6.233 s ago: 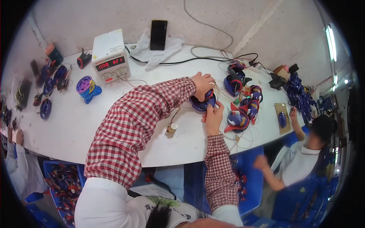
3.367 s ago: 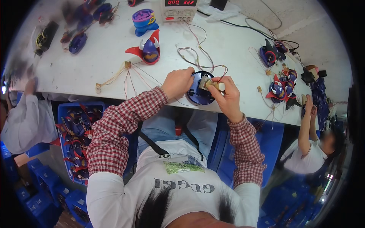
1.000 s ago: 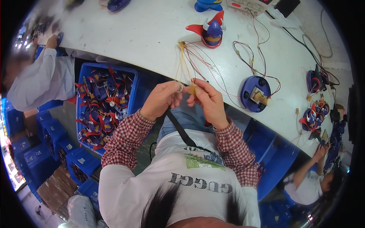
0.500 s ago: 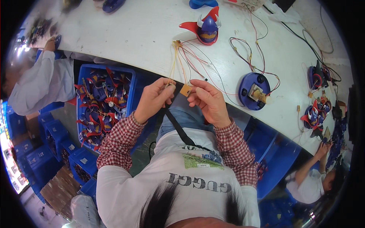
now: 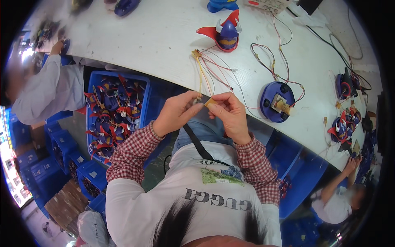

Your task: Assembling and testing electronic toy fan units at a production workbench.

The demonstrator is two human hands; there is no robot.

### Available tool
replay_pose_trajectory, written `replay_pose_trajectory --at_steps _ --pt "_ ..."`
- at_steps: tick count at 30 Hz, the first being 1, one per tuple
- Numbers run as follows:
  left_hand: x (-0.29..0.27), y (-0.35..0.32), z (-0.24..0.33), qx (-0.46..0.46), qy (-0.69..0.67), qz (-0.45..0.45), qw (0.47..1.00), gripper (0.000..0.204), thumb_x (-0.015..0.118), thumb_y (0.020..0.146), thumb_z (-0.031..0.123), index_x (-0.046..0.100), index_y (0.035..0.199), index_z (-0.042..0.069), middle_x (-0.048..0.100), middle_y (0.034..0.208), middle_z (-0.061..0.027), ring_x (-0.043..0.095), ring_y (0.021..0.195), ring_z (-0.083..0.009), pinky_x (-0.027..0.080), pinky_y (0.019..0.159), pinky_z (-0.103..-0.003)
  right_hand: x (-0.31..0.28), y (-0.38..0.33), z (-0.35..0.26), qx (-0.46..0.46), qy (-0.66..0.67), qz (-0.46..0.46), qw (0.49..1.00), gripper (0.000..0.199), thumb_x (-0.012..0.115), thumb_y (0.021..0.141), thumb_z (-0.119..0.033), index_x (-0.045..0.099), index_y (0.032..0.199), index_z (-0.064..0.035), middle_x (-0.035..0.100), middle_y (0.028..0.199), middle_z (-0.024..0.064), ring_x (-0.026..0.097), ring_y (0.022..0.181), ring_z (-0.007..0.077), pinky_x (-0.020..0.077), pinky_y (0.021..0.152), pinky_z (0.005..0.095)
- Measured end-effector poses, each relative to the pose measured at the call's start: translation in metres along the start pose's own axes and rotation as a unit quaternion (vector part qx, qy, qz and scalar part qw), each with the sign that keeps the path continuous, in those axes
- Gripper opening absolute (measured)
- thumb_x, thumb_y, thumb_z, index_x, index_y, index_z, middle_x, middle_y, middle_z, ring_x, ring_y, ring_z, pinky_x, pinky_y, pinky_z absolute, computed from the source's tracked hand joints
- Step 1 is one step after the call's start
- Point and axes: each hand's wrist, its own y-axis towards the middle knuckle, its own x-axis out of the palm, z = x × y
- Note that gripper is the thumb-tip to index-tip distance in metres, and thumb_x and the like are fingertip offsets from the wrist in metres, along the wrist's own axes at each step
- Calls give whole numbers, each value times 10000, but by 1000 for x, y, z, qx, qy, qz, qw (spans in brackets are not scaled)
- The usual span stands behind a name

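Tan small part (image 5: 210,102) pinched in right hand (image 5: 230,117) grip, left hand (image 5: 175,115) grip closed on its yellow wires (image 5: 200,78)

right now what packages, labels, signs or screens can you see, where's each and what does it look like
Printed patch: on the white shirt front, a green and blue rectangle.
Dark lettering: across the same shirt, a curved row.
Pale instrument panel: top edge of the white table, red marks, mostly cut off.
No packages or signs show.
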Motion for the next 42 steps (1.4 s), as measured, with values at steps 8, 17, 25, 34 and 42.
replay_pose_trajectory --at_steps 8,17,25,34,42 --pt "-39 42 11 201 339 141 908 345 601 823 41 602 1167 14 596 891 -93 558 746 -231 465 670 -271 -2 -3 -14 51 6 -16 999 134 643 867 -18 607 989 22 634 837 92 566 646 108 495 596 203" --pt "-58 116 -13 260 339 27 904 333 620 803 64 626 1136 64 545 989 -75 507 865 -215 433 759 -268 -5 -2 -15 60 6 -22 998 109 628 887 -47 617 976 16 623 817 84 556 611 108 490 576 201" --pt "-54 125 -13 295 400 14 868 200 615 831 107 631 1030 94 555 971 -33 518 870 -188 441 787 -270 -5 1 -14 91 -6 -19 996 111 620 895 -61 615 974 16 618 812 84 546 575 109 484 550 189" --pt "-58 136 -14 368 430 36 824 163 620 827 90 634 989 78 601 930 -31 535 809 -187 438 727 -279 -10 2 -10 97 -15 3 995 114 621 891 -57 615 976 19 617 810 80 542 588 105 477 553 189" --pt "-58 135 -15 362 435 41 823 163 620 826 82 635 988 73 603 930 -32 539 814 -188 439 729 -279 -9 2 -9 88 -42 -1 995 121 625 887 -57 615 979 21 619 806 77 540 596 102 474 560 190"
